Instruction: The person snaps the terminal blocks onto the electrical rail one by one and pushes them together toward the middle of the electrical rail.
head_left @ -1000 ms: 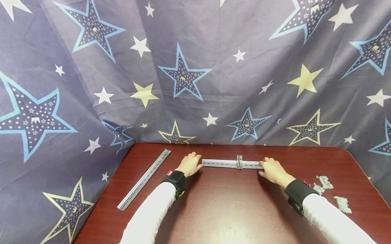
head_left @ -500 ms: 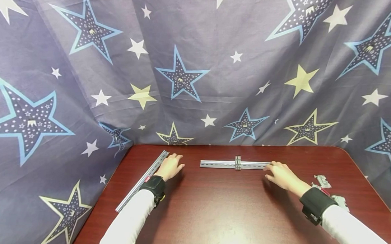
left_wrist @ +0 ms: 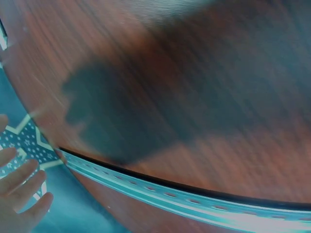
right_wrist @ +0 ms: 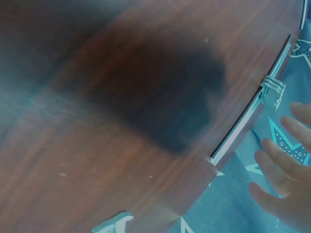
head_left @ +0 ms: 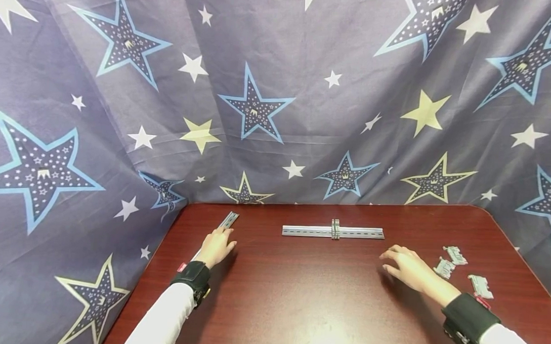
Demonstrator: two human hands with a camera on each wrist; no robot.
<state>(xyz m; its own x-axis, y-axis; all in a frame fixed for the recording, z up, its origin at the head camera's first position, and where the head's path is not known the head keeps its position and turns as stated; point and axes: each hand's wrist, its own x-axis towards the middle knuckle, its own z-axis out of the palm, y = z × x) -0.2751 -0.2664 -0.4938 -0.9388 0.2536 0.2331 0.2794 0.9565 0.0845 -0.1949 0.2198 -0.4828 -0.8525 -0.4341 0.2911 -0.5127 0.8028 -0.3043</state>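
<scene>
Since the earlier frames my left grip point(head_left: 216, 247) had swung from the left end of the middle rail point(head_left: 306, 232) out toward ten o'clock, and my right grip point(head_left: 411, 269) had drawn back from that rail's other end toward three.

At ten o'clock the slanted rail point(head_left: 229, 220) lay partly hidden behind my left grip, whose fingers were spread wide and held nothing; the left wrist view showed them apart from the metal. I judged that so long and slim a piece would handle best pinched across its long edges near the middle, fingers lined up with its slant first, so neither end dipped.

At twelve the middle rail lay crosswise on the worktop point(head_left: 299, 284), its clipped blocks point(head_left: 335, 229) about halfway along; I reckoned it wise to keep from nudging it askew or catching them.

My right grip was relaxed and wide, holding nothing, between that rail and the three loose blocks point(head_left: 455, 255) around three o'clock. It seemed best to keep my strap point(head_left: 468, 316) from dragging the nearest one; I could not tell whether they touched.
</scene>
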